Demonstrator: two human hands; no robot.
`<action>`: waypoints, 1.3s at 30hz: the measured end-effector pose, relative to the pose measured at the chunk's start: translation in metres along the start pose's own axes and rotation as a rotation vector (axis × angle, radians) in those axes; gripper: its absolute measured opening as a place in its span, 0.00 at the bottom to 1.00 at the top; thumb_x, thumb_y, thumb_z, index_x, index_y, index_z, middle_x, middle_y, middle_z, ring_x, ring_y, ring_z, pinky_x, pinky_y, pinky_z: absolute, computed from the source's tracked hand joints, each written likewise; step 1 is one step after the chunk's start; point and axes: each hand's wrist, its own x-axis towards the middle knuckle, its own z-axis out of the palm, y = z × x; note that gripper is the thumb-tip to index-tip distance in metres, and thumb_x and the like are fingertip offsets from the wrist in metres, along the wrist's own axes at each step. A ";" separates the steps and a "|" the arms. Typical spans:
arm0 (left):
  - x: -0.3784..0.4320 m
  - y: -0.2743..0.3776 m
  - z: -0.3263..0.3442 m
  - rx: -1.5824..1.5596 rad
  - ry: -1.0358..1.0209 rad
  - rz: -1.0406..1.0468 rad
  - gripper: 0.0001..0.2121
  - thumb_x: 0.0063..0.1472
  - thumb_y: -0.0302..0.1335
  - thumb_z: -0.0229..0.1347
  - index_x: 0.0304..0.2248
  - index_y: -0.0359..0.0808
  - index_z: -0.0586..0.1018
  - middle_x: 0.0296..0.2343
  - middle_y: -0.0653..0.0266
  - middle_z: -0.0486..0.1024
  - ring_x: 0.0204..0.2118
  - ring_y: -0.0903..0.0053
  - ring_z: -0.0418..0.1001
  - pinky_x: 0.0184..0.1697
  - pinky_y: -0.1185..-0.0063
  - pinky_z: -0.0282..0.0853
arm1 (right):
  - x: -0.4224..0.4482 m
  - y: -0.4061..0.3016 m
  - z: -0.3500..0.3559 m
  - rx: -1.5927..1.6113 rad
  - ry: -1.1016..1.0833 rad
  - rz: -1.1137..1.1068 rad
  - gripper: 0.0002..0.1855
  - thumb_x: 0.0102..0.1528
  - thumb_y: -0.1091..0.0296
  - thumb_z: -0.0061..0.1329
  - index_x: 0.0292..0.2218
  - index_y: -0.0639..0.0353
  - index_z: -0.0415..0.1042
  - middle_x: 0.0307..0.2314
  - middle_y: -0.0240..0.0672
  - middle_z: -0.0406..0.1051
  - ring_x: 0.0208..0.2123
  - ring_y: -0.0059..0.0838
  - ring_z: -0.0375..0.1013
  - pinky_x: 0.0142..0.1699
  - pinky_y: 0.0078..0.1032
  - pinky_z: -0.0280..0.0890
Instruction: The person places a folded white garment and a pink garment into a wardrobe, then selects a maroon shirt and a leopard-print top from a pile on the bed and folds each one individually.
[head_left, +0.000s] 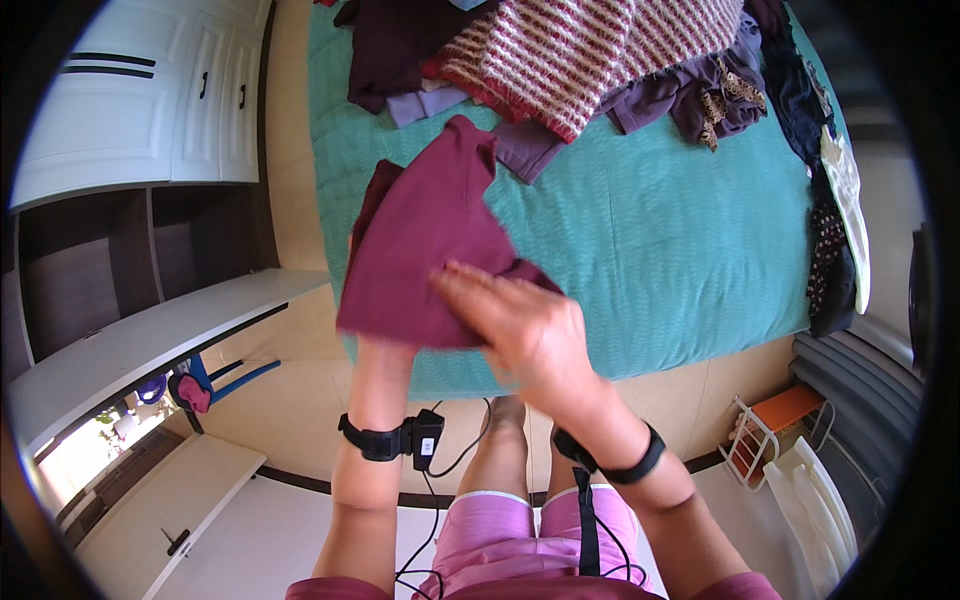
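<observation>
A folded maroon garment (420, 240) is raised above the teal bedspread (600, 262). My left forearm goes up beneath its lower edge, and the cloth hides my left hand, so its grip does not show. My right hand (517, 322) is slightly blurred, with its fingers lying against the front of the cloth near the lower right; whether it pinches the fabric is unclear. Past the garment, a red-and-white striped knit (570, 60) lies on a pile with a dark maroon piece (405, 52), a lavender cloth (424, 105) and purple clothes (660, 97).
Dark clothes and a cream satin piece (844, 210) line the bed's right side. White cabinets (112, 120) and an open cabinet door (180, 319) flank the left. An orange-topped rack (787, 409) stands at lower right. Cables hang from the wrist straps.
</observation>
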 end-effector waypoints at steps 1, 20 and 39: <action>-0.004 0.000 -0.005 -0.078 -0.180 -0.014 0.24 0.65 0.41 0.34 0.54 0.33 0.58 0.52 0.56 0.60 0.52 0.67 0.62 0.54 0.70 0.59 | -0.007 -0.013 -0.011 -0.128 -0.036 -0.037 0.25 0.41 0.73 0.45 0.45 0.51 0.70 0.41 0.37 0.71 0.35 0.36 0.73 0.37 0.25 0.67; -0.047 -0.060 -0.053 0.707 0.447 -0.170 0.20 0.61 0.34 0.48 0.51 0.39 0.62 0.35 0.71 0.70 0.36 0.87 0.66 0.40 0.83 0.61 | -0.118 0.063 -0.022 -0.179 -0.187 0.215 0.21 0.49 0.77 0.44 0.47 0.59 0.65 0.50 0.45 0.60 0.53 0.43 0.58 0.54 0.39 0.56; 0.039 -0.047 -0.075 1.296 0.550 0.190 0.10 0.55 0.31 0.56 0.27 0.31 0.74 0.24 0.66 0.70 0.25 0.82 0.64 0.30 0.81 0.61 | -0.112 0.104 -0.001 -0.066 -0.151 0.190 0.24 0.48 0.80 0.44 0.48 0.58 0.65 0.51 0.39 0.60 0.55 0.40 0.56 0.57 0.35 0.54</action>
